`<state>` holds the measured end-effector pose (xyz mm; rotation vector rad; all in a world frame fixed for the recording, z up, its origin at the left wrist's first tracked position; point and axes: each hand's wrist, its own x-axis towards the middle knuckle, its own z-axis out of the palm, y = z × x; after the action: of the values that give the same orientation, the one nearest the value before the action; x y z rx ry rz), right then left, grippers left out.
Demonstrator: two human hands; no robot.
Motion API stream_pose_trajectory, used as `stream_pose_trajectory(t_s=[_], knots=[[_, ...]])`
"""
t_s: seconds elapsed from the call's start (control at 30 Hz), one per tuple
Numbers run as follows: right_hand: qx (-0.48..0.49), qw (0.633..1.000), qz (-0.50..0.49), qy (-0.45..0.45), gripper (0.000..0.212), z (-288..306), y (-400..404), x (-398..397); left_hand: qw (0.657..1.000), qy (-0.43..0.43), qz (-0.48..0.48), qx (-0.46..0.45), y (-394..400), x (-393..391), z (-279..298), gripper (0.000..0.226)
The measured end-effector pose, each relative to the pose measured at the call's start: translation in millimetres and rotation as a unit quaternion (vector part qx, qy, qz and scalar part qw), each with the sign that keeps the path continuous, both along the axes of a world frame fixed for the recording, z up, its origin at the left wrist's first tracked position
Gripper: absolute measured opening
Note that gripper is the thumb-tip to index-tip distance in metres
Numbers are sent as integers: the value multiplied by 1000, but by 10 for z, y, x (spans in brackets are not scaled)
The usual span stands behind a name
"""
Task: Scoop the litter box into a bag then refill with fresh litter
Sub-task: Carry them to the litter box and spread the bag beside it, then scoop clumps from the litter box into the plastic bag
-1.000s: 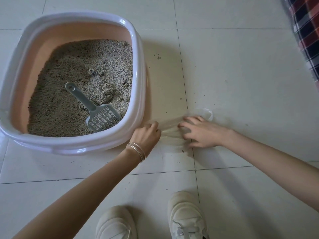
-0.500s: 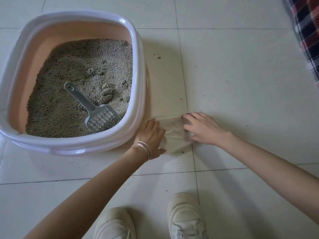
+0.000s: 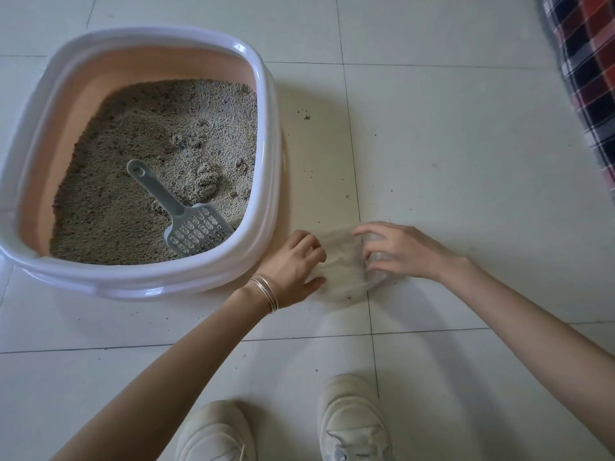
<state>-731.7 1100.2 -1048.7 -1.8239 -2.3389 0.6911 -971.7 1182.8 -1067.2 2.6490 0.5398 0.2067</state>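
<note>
From my remote station I log the following. The litter box (image 3: 266, 134), white rim over a peach inner wall, sits on the tiled floor (image 3: 449, 144) at ten o'clock in the head view. It holds grey litter (image 3: 139, 154), uneven on top, with a clump (image 3: 208, 178) near its middle. A grey slotted scoop (image 3: 181, 211) lies on the litter, handle toward eleven o'clock, blade against the near wall. Just off the box's near right corner, slightly right of centre frame, a thin translucent bag (image 3: 342, 271) lies on the floor between both hands. The left hand (image 3: 293, 267) grips the bag's left edge, fingers curled onto the film and thumb beneath; two thin bangles (image 3: 266, 292) ring that wrist. The right hand (image 3: 399, 251) holds the bag's right side with fingers bent down into the plastic; I cannot tell how much film sits under them. The film between the hands is crumpled, with dark specks on it. Loose grains are scattered on the tiles around the box. Two pale shoes (image 3: 352, 424) show at six o'clock. A red, white and dark plaid cloth (image 3: 589, 71) lies at two o'clock, well apart from the bag.
</note>
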Motion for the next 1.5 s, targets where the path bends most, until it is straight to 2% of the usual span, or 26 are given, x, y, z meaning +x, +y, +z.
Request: stream_pose_trajectory(t_s=[0.2, 0.4, 0.57, 0.77, 1.0, 1.13, 1.2, 1.3, 1.4, 1.5], knots=[[92, 993, 60, 34, 28, 379, 163, -204, 994, -72, 78, -17, 1, -141, 410, 28], [122, 985, 87, 84, 49, 848, 528, -475, 976, -147, 151, -58, 165, -453, 926, 28], [140, 971, 128, 143, 48, 1181, 977, -894, 945, -189, 256, -75, 328, -995, 1257, 28], [135, 955, 206, 167, 45, 1173, 1606, -1569, 915, -192, 348, -72, 440, -1603, 1282, 30], [244, 914, 317, 64, 43, 972, 2014, -2184, 893, -204, 387, -103, 622, -1947, 1039, 35], [332, 834, 439, -31, 18, 811, 2241, -2369, 888, -214, 391, -115, 739, -2037, 829, 35], [338, 809, 476, -75, 21, 782, 2336, -2422, 886, -221, 389, -123, 793, -2060, 748, 32], [288, 801, 505, -144, 5, 787, 2459, -2416, 884, -238, 383, -124, 824, -2067, 673, 28], [238, 787, 533, -199, 17, 855, 2519, -2393, 882, -249, 380, -126, 856, -2056, 656, 27], [270, 755, 560, -209, 21, 853, 2495, -2332, 884, -249, 375, -124, 915, -2028, 636, 29]])
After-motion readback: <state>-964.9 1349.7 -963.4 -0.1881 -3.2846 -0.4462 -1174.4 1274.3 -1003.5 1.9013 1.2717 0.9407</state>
